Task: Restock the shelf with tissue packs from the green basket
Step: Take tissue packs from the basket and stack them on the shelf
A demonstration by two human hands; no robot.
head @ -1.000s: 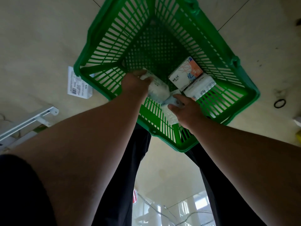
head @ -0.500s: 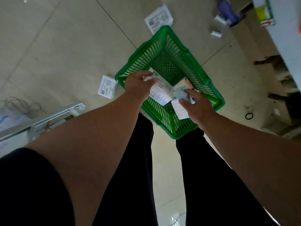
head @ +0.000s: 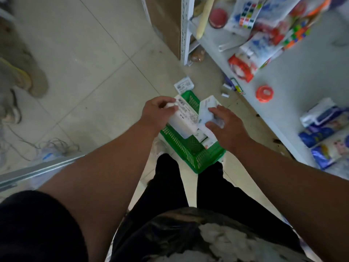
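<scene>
The green basket [head: 190, 148] stands on the floor just in front of my feet. My left hand [head: 156, 112] grips a white tissue pack [head: 184, 120] with printed text, held above the basket. My right hand [head: 225, 127] grips a second white tissue pack [head: 204, 112] beside the first. More white packs [head: 204, 138] show in the basket under my hands. The grey shelf [head: 294, 87] runs along the right side, above and beyond the basket.
The shelf carries packaged goods [head: 251, 55], an orange lid [head: 264, 93] and blue and white packs [head: 324, 129]. A white labelled packet [head: 184, 85] and small white items [head: 225, 91] lie on the tiled floor. Cables and a metal rail [head: 37, 169] lie at the left.
Both hands have lifted a tissue pack each up out of the basket. My view has risen and swung toward the shelf, so the basket looks smaller and lower.
</scene>
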